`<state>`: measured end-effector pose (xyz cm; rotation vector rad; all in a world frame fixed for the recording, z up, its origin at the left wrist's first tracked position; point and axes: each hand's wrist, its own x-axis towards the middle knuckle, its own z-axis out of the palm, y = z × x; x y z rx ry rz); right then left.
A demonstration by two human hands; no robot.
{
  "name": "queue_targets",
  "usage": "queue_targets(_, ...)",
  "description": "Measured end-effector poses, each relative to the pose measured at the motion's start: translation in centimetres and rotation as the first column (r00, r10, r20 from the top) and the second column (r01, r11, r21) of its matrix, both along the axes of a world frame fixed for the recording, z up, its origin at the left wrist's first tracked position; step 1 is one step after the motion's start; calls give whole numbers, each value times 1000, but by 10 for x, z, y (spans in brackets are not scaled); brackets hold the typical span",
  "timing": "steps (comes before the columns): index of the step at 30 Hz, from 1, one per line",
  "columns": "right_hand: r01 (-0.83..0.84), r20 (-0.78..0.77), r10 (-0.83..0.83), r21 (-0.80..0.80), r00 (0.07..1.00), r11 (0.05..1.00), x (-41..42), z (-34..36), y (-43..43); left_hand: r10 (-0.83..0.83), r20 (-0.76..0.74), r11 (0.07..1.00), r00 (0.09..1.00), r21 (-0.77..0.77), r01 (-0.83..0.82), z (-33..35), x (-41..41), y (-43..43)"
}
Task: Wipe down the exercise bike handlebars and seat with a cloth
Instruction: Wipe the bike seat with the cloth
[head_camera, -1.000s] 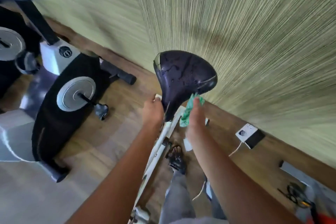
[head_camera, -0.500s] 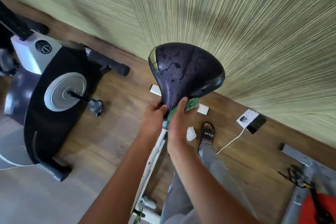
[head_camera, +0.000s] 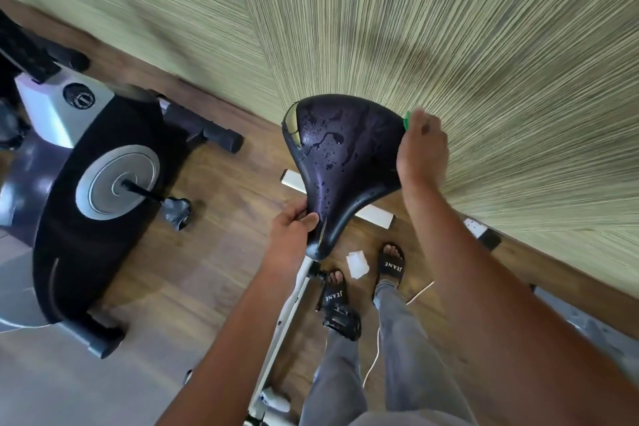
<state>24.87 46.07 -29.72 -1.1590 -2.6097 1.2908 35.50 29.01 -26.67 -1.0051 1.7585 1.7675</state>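
The black bike seat (head_camera: 340, 162) is in the middle of the view, wet with droplets, on a white frame post (head_camera: 288, 315). My left hand (head_camera: 294, 225) grips the narrow nose of the seat from the left side. My right hand (head_camera: 420, 149) is at the wide rear right edge of the seat and holds a green cloth (head_camera: 407, 121), of which only a small corner shows above the fingers. The handlebars are not in view.
A second exercise bike (head_camera: 96, 190) with a black housing and silver disc stands on the wooden floor to the left. A green striped wall runs close behind the seat. My sandalled feet (head_camera: 390, 264), a white paper scrap (head_camera: 358, 263) and a white cable lie below.
My right hand has moved with the cloth from the seat's nose up to its wide rear right edge. My left hand has stayed on the nose.
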Motion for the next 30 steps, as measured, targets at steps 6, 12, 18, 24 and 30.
queue_targets(6, -551, 251, 496, 255, 831, 795, -60, 13, -15, 75, 70, 997, 995, 27, -77, 8, -1, 2)
queue_targets(12, -850, 307, 824, 400, 476, 342, -92, 19, -98, 73, 237, 987, 969, 125, -104, 10, 0, -9)
queue_targets(18, -782, 526, 849, 511, -43, -356, -80, 19, -126, -9, -49, 982, 999, -191, -1, -15, 19, -9)
queue_targets(24, -553, 395, 869, 671, -298, -494, -55, 8, -94, -892, -181, 239, 413, -967, 92, -47, 93, 20)
queue_targets(30, -504, 426, 771, 587, -473, -634, -11, 11, -80, -925, 50, 6, 377, -989, 145, -67, 109, 15)
